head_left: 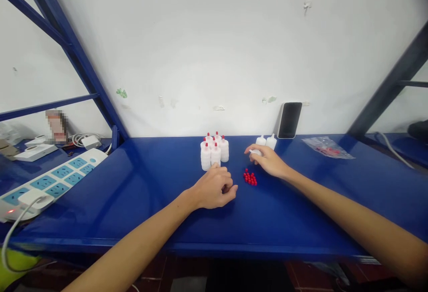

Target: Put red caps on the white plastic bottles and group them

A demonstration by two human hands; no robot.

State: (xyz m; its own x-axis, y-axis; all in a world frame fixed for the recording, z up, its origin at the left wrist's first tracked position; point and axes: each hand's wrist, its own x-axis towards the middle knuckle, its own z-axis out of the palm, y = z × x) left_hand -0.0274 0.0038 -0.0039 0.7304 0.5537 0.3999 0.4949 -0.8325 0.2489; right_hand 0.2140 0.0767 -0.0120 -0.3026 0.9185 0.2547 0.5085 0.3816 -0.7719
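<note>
My right hand (270, 161) is closed on a small white squeeze bottle (255, 152), tilted over with its bare nozzle pointing left. Just behind that hand, two more white bottles (271, 142) stand upright without caps. My left hand (216, 188) is curled in front of a cluster of white bottles with red caps (206, 157); whatever its fingers may hold is hidden. Between my hands, nearer the right one, lies a small pile of loose red caps (250, 178) on the blue table (147, 180).
A dark-screened phone-like device (289, 120) leans against the wall at the back right. Beside it lies a clear plastic bag (327, 147) with red pieces inside. A power strip (55, 183) with a plugged-in white adapter and cable runs along the left side. Blue metal posts (76, 60) frame both sides.
</note>
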